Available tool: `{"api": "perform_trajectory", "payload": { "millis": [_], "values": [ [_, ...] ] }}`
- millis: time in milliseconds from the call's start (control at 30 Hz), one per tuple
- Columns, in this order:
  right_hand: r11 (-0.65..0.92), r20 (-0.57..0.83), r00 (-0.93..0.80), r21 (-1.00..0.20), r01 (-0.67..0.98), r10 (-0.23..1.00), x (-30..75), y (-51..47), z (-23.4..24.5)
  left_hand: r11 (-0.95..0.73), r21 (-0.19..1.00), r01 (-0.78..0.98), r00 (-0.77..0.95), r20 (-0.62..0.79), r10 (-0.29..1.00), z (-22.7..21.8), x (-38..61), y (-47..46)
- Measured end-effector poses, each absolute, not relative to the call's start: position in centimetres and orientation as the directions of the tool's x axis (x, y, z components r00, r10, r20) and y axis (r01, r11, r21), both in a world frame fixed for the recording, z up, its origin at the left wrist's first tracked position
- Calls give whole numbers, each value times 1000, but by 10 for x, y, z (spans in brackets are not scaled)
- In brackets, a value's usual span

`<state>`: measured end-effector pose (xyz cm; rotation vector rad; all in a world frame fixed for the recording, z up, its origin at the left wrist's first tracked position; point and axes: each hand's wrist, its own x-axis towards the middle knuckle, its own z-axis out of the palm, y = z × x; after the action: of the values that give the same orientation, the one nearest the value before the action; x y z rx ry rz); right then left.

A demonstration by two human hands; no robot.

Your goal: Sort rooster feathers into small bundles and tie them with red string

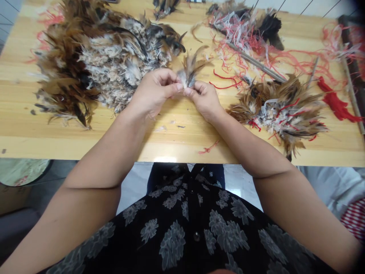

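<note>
Between my two hands, above the table, is a small bunch of brown and grey feathers [190, 68], its tips fanned up and its pale quill ends at my fingertips. My left hand [159, 91] pinches the base from the left with thumb and forefinger. From the right, the thumb and finger of my right hand [205, 99] press on the same base. Close to my left hand lies a large pile of brown, black and fluffy whitish feathers [114, 62]. Right of my right hand is a smaller pile of feather bunches [285, 110] with red ties among them.
Tangled pink and white strings [242, 30] spread over the back right, with a thin stick [256, 62] across them. A red yarn bundle [336, 101] lies near a dark-framed object [352, 64] at the right. A red thread scrap [209, 147] rests near the table's [108, 146] front edge.
</note>
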<state>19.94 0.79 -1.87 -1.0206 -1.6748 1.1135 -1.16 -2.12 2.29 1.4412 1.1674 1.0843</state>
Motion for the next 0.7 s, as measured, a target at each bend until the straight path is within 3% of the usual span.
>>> {"api": "perform_trajectory", "payload": {
  "millis": [133, 233, 467, 700],
  "values": [
    [207, 165, -254, -967, 147, 953, 200, 9, -19, -242, 944, 225, -44, 258, 965, 31, -23, -13],
    [194, 160, -209, -968, 158, 965, 201, 13, -24, -259, 894, 367, -128, 324, 937, 30, -36, -6],
    [206, 170, -232, -968, 143, 958, 200, 17, -32, -334, 837, 434, 46, 349, 936, -7, -42, 22],
    [214, 176, -204, -960, 181, 963, 201, 13, -27, -269, 886, 376, 119, 242, 963, -16, -38, 38]
  ]
}}
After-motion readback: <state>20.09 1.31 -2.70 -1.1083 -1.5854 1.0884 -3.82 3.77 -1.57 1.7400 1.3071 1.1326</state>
